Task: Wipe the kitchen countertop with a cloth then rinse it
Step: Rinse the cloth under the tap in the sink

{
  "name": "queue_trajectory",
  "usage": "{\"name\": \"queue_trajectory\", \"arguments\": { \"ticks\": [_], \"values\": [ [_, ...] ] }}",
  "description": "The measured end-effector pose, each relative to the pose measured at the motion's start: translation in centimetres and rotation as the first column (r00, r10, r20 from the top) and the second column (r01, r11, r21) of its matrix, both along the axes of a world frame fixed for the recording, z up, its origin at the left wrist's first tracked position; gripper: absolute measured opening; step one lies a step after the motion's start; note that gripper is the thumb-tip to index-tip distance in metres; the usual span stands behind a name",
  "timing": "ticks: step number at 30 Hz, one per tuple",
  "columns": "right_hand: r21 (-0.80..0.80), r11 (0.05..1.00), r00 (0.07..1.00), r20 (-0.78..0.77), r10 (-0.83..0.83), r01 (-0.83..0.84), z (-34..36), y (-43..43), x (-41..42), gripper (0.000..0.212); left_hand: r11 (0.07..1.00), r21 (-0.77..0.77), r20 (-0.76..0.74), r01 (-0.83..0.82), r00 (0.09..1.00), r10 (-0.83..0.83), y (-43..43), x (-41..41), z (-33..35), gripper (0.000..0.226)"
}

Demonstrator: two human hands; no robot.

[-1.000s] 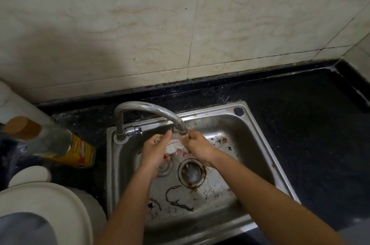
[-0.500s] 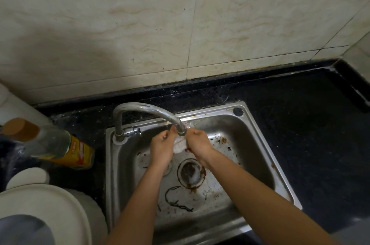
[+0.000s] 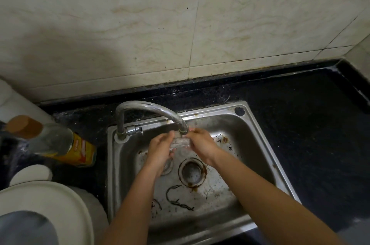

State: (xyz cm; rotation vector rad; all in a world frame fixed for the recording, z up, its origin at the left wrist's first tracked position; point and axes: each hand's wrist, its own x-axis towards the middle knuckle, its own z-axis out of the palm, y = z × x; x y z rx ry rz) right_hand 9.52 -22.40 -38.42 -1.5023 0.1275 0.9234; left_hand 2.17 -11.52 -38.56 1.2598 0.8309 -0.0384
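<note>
A clear bottle with a brown cap and yellow label (image 3: 60, 144) sits far left on the black stone bench (image 3: 310, 124). Under the curved chrome tap (image 3: 152, 110), the left hand (image 3: 160, 148) and right hand (image 3: 202, 143) each grip an end of the small pale cloth (image 3: 181, 142) with curled fingers, above the stained steel sink (image 3: 246, 144).

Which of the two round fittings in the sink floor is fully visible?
The larger drain with the rust-stained rim. The smaller fitting to its left is partly hidden behind the left hand, which grips the cloth.
</note>
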Motion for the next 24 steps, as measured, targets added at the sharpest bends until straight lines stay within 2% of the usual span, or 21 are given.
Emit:
{"name": "queue_trajectory", "arguments": {
  "ticks": [3, 6, 10, 12, 14, 15, 17, 19, 21, 24],
  "values": [
    [-0.252, 0.957, 0.970, 0.160, 0.184, -0.140, 0.3, 0.3, -0.6, 0.018, 0.999, -0.014, 0.069, -0.032, 0.997, 0.033, -0.2, 0.0, 0.0, 0.022],
    [-0.388, 0.909, 0.855, 0.410, 0.317, -0.151, 1.1, 0.8, -1.2, 0.030, 0.995, 0.024, 0.030, -0.100, 0.995, 0.099, -0.5, 0.3, 0.2, 0.029],
    [-0.415, 0.891, 0.771, 0.501, 0.394, -0.186, 2.5, 1.4, -3.2, 0.055, 0.990, 0.047, -0.060, -0.137, 0.988, 0.139, -1.1, 1.0, 0.4, 0.051],
    [-0.497, 0.854, 0.709, 0.548, 0.444, -0.151, 2.5, 1.4, -3.5, 0.058, 0.990, -0.021, -0.090, -0.141, 0.986, 0.138, -1.6, 1.3, 0.3, 0.056],
    [-0.576, 0.811, 0.654, 0.575, 0.491, -0.102, 2.2, 1.4, -3.1, 0.055, 0.991, -0.062, -0.108, -0.119, 0.988, 0.112, -2.0, 1.5, 0.3, 0.050],
    [-0.613, 0.786, 0.664, 0.555, 0.501, -0.081, 2.0, 1.3, -2.7, 0.048, 0.995, -0.054, -0.120, -0.089, 0.989, 0.082, -2.2, 1.6, 0.4, 0.046],
    [-0.647, 0.760, 0.761, 0.464, 0.454, -0.059, 1.9, 1.2, -1.5, 0.033, 0.998, -0.036, -0.127, -0.059, 0.990, 0.054, -2.5, 1.7, 0.6, 0.042],
    [-0.676, 0.736, 0.812, 0.407, 0.418, -0.040, 1.9, 1.0, -0.9, 0.035, 0.997, -0.035, -0.109, -0.075, 0.991, 0.071, -2.4, 1.7, 0.4, 0.042],
    [-0.686, 0.727, 0.806, 0.417, 0.420, -0.024, 2.0, 1.1, -1.3, 0.038, 0.992, -0.070, -0.090, -0.105, 0.991, 0.098, -2.3, 1.6, 0.2, 0.040],
    [-0.608, 0.792, 0.791, 0.458, 0.405, -0.053, 1.9, 1.8, -3.6, 0.047, 0.969, -0.199, -0.059, -0.143, 0.989, 0.134, -2.1, 1.3, -0.1, 0.035]
  ]
}}
